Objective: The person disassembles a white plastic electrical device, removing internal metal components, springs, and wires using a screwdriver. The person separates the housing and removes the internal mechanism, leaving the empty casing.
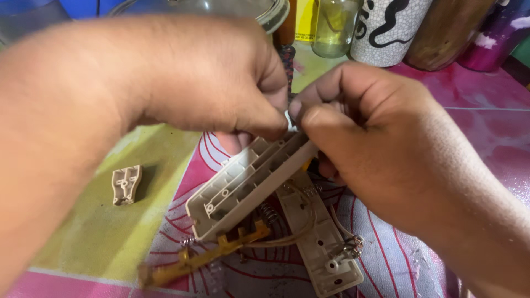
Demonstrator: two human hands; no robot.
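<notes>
Beige plastic casing half (243, 190) is pinched at its upper end by both the left hand (221, 83) and right hand (353, 127) above the bench (99, 232), so a slip could, I judge, tug the thin wires (301, 232) off the lower casing half (323, 243).

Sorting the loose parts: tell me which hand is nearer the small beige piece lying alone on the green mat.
Left. The left hand is up and to the right of the small beige piece, apart from it; the right hand is farther right, beyond the grey casing that both hold.
</notes>
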